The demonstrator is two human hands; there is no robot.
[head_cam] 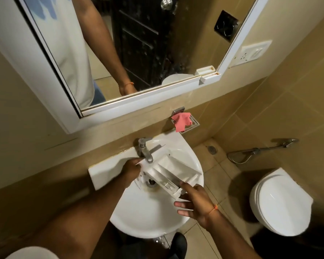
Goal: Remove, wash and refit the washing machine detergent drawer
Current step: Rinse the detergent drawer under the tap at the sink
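Note:
The white detergent drawer (173,172) is held over the white basin (148,215), just below the chrome tap (145,149). My left hand (131,170) grips the drawer's left end near the tap. My right hand (194,200) is at the drawer's near right corner, its thumb and forefinger touching that corner while the other fingers spread out straight. No water stream is visible from the tap. The basin's drain (151,183) shows under the drawer.
A pink cloth (181,121) hangs on a metal holder on the wall above the basin. A mirror (120,43) hangs above. A white toilet (279,200) stands at the right, with a hand sprayer (260,151) on the wall and a floor drain (212,149).

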